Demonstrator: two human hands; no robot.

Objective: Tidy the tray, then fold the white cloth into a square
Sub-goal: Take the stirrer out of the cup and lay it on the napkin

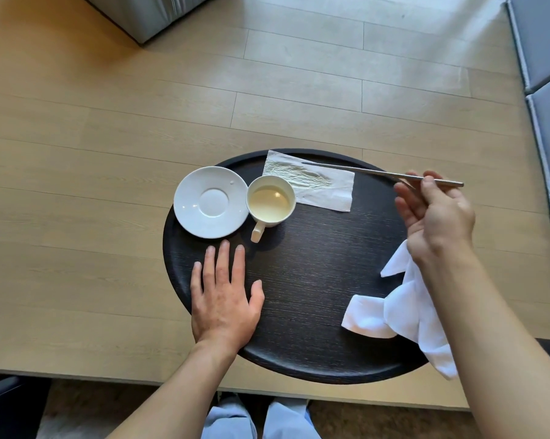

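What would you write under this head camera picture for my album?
Right hand lifts a metal stick over the tray; left hand rests flat near saucer and cup; cloth unfolded.

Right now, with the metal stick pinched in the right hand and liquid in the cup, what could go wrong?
1. The right hand holds the long metal utensil near one end; its far tip hangs over the paper napkin, close to the cup. A swing could knock the cup and spill its pale liquid.
2. The white cloth lies crumpled over the tray rim under the right forearm; the arm could drag it off.
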